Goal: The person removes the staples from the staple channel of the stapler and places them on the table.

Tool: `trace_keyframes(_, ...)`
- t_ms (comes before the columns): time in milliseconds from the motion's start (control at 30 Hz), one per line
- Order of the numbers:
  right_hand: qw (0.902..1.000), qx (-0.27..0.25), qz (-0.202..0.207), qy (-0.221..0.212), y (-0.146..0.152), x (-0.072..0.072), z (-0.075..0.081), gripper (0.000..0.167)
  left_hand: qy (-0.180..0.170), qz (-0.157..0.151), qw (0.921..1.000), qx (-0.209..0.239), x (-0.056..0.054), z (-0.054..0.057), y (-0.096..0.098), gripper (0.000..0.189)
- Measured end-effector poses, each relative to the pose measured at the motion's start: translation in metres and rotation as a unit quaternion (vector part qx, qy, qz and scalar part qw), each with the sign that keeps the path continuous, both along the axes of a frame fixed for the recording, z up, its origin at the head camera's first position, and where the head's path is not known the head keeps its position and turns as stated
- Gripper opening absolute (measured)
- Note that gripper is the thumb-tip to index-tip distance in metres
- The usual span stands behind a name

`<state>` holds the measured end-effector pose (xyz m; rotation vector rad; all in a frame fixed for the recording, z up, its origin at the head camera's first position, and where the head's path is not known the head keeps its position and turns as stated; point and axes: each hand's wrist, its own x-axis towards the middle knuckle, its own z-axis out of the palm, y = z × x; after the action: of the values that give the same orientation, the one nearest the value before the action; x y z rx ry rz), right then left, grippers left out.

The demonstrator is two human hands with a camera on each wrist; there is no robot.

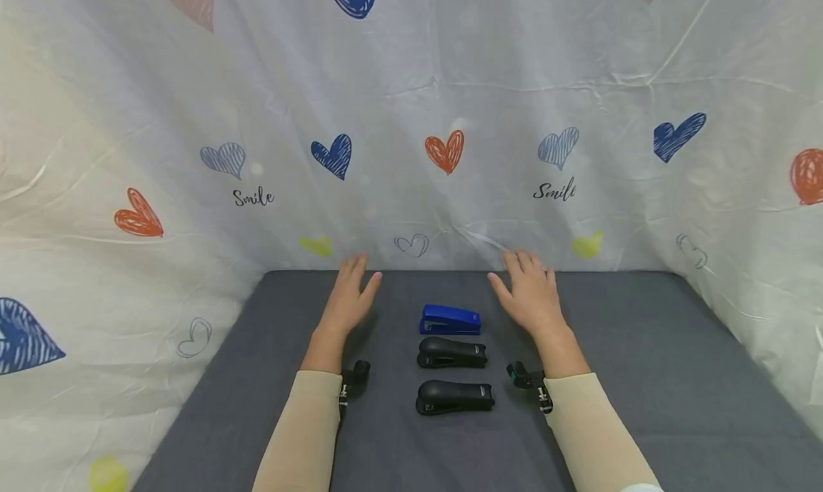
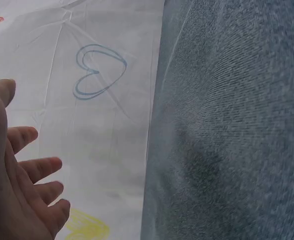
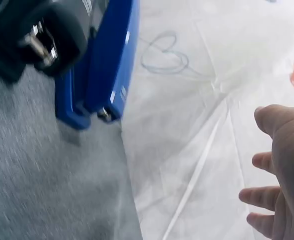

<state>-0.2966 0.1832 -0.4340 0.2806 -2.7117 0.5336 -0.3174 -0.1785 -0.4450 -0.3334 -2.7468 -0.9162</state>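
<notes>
And there they were, both hands out and empty! The left hand (image 1: 347,299) stretched toward the counter's far edge on the left, fingers straight and thumb well out; the right hand (image 1: 532,299) mirrored it on the other side, just as wide. Neither touched a thing that could be gripped, and whether either brushed the counter (image 1: 643,349) or its backdrop (image 1: 386,192), the views couldn't settle.

Between them, the line-up! A blue stapler (image 1: 450,320) lay nearest the far edge, about midway between the far corners. Just behind it on the near side came one black stapler (image 1: 452,353), then a second black stapler (image 1: 454,397), nearest of the three to the counter's near side. All three lay roughly parallel to the far edge, apart from one another, the black pair with their rounded ends toward the left edge.

The right wrist view caught the blue one up close; the left wrist view had only hand, cloth and backdrop.

So the stage, as it looked: hands at the ready, no grip made, the staplers in a tidy row. Any pick-up from there called for a hand to draw inward and back, then close around one body without nudging its close neighbour.
</notes>
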Motion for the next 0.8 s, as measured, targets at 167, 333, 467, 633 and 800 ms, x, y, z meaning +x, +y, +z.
trace_keyframes(167,0.9988,-0.004,0.048,0.004,-0.018,0.002,-0.002,0.065,-0.009,-0.021,0.9988,0.042,0.0,-0.003,0.003,0.069)
trace_keyframes(333,0.9956,-0.004,0.091,-0.024,-0.036,0.007,-0.003,0.067,-0.038,-0.048,0.9943,0.087,0.001,-0.006,0.016,0.071)
trace_keyframes(467,0.9922,-0.013,0.111,-0.055,-0.047,0.01,-0.001,0.069,-0.072,-0.079,0.9849,0.136,0.004,-0.005,0.028,0.069)
trace_keyframes(633,0.9851,-0.042,0.136,-0.096,-0.055,0.012,0.0,0.068,-0.101,-0.109,0.9709,0.188,0.006,-0.003,0.038,0.058)
trace_keyframes(800,0.9768,-0.047,0.172,-0.119,-0.063,0.012,-0.003,0.062,-0.114,-0.135,0.9632,0.203,0.004,-0.008,0.046,0.047)
